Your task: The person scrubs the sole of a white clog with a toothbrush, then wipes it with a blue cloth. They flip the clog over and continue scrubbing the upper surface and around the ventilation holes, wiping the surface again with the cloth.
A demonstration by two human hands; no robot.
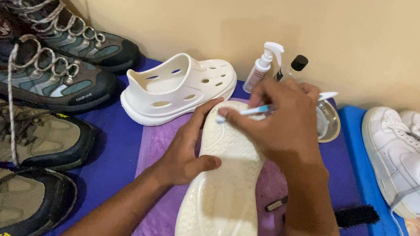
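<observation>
I note a blue worktop (119,150) against a beige wall, with a purple mat (158,144) at its centre. Four laced hiking boots (44,81) line the left edge; white sneakers (402,152) sit at the right. On the mat a white clog (220,196) lies sole-up, toe away from me; its partner (177,86) stands upright just behind. My left hand (183,151) clasps the upturned clog's edge, fingers curled round it. My right hand (281,122) has its fingers closed on a blue-and-white toothbrush (254,110), bristles touching the sole's toe. Behind it: a steel dish (333,126), a white-topped spray bottle (262,66), a black-capped bottle (293,67). A black brush (354,216) lies right of my forearm.
</observation>
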